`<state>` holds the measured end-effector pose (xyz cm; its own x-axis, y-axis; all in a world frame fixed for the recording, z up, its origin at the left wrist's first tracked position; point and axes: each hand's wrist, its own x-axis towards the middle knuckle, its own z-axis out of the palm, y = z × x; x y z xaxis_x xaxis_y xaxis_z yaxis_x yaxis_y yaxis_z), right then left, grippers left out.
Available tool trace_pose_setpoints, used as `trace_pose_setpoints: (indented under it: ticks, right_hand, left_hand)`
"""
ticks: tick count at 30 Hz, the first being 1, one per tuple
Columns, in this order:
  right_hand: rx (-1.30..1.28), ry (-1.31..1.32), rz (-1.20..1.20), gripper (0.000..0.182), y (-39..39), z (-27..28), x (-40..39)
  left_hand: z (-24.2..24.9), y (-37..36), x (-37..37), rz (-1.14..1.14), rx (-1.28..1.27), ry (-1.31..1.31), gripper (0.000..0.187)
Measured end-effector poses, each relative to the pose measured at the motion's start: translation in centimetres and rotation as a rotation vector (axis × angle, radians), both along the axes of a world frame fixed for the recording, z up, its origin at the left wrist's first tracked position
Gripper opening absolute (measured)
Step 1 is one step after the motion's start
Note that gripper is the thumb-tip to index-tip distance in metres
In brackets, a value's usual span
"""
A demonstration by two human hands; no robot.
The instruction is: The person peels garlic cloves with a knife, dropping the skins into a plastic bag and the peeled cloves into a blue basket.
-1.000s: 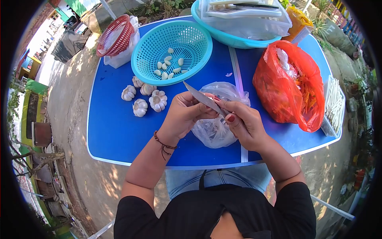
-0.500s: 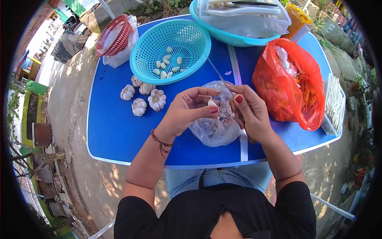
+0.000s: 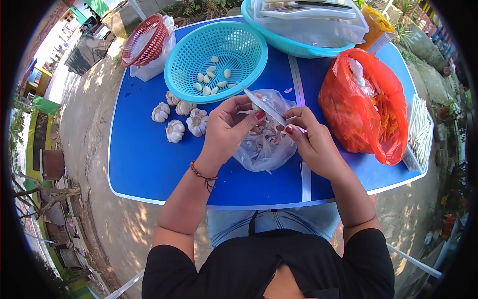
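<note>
My right hand (image 3: pixel 314 142) is closed on a knife (image 3: pixel 266 108), its broad blade slanting up and left. Behind the blade, my left hand (image 3: pixel 230 128) pinches a garlic clove, which the blade mostly hides. Below both hands, a clear plastic bag (image 3: pixel 264 155) lies open with garlic skins in it. Whole garlic bulbs (image 3: pixel 197 122) are grouped to the left of my left hand. Beyond them stands a turquoise colander (image 3: pixel 172 65), with several peeled garlic cloves (image 3: pixel 210 74) at its bottom.
An orange-red plastic bag (image 3: pixel 343 127) stands at right, beside a box of white sticks (image 3: pixel 420 129). At the back is a turquoise basin (image 3: pixel 298 50) with a clear container in it. A red basket (image 3: pixel 147 42) sits at the far left of the blue table (image 3: pixel 149 174).
The knife has swung so its flat blade now lies across the clove at my left fingers. Both hands have shifted slightly away from me and to the left.
</note>
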<state>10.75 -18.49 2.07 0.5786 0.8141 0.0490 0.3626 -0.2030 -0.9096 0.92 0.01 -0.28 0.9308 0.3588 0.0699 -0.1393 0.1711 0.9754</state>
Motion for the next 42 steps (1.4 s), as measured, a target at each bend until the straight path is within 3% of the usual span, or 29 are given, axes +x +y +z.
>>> trace_pose_setpoints:
  ticks: [5, 8, 16, 22, 37, 40, 42]
  right_hand:
    - [0.132, 0.262, 0.045, 0.035, -0.4, 0.8, -0.1]
    - [0.209, 0.13, 0.134, 0.038, -0.6, 0.4, -0.2]
    - [0.24, -0.253, 0.131, 0.042, -0.3, -0.3, -0.7]
    - [0.336, -0.355, 0.108, 0.044, 0.0, -0.7, -0.6]
    - [0.299, -0.48, 0.063, 0.043, 0.4, -1.1, -0.6]
    - [0.269, -0.356, 0.095, 0.038, 0.1, -0.5, -0.5]
    - [0.279, -0.14, 0.054, 0.034, -0.1, -0.3, -0.6]
  left_hand:
    - [0.1, -0.3, -0.3, -0.07, -0.382, -0.026, 0.032]
    - [0.2, -0.7, -0.5, -0.105, -0.449, -0.045, 0.032]
    - [0.5, -1.4, -0.8, -0.136, -0.46, -0.066, 0.036]
    - [0.2, -1.8, -0.8, -0.103, -0.545, -0.093, 0.033]
    - [-0.4, -1.8, -1.0, -0.077, -0.552, -0.056, 0.028]
    - [-0.3, -2.0, -0.8, -0.08, -0.56, -0.08, 0.028]
    - [-0.2, -1.9, -0.7, -0.118, -0.548, -0.085, 0.028]
